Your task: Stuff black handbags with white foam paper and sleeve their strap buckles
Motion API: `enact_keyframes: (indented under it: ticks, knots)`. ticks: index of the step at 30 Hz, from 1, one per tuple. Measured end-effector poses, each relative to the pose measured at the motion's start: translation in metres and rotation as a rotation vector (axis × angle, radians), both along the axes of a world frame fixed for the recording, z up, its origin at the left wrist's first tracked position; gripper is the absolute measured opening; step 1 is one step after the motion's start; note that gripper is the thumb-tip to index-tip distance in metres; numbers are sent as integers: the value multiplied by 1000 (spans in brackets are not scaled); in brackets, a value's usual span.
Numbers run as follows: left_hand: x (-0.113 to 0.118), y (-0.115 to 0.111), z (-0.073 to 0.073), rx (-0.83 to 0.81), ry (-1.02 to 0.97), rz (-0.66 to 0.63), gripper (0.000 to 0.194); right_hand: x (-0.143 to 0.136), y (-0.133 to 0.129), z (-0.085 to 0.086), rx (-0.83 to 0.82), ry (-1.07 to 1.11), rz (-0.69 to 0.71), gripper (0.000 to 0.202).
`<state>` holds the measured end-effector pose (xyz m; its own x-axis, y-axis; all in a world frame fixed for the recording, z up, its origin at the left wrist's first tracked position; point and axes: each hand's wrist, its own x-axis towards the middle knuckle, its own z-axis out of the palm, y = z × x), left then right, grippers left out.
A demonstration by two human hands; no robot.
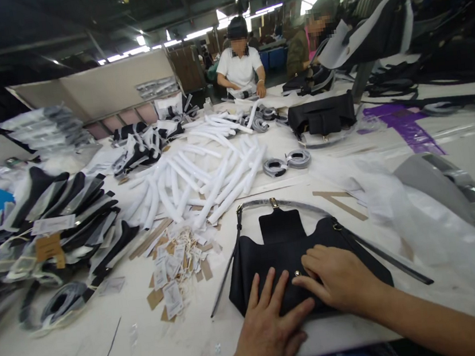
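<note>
A black handbag lies on the white table right in front of me, its flap folded back away from me. My left hand rests flat on the bag's front, fingers spread. My right hand is on the bag's right part with curled fingers; its thumb points at a small gold-coloured clasp. Whatever may be under those curled fingers is hidden. The wrapped shoulder strap arches behind the bag, and loose strap ends reach out on both sides.
Paper tags with strings lie left of the bag. Behind are white foam tubes, coiled straps and another black bag. Wrapped black pieces are piled at left, plastic wrapping at right. Two people work across the table.
</note>
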<state>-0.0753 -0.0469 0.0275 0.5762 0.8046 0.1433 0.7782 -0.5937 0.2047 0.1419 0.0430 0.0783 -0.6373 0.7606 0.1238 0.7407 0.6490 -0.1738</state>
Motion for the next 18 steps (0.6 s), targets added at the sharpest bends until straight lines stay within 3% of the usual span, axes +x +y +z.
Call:
enact_keyframes:
  ticks: [4,11,18]
  knots:
    - [-1,1,-7,55,0,-15,66,-18,1,-9,33,-71,1,29]
    - [-2,3,-14,119,-18,-32,71,-18,-4,-21,99,-11,54,21]
    - [-1,2,-12,77,-27,-19,66,-5,16,-13,-139,-17,170,22]
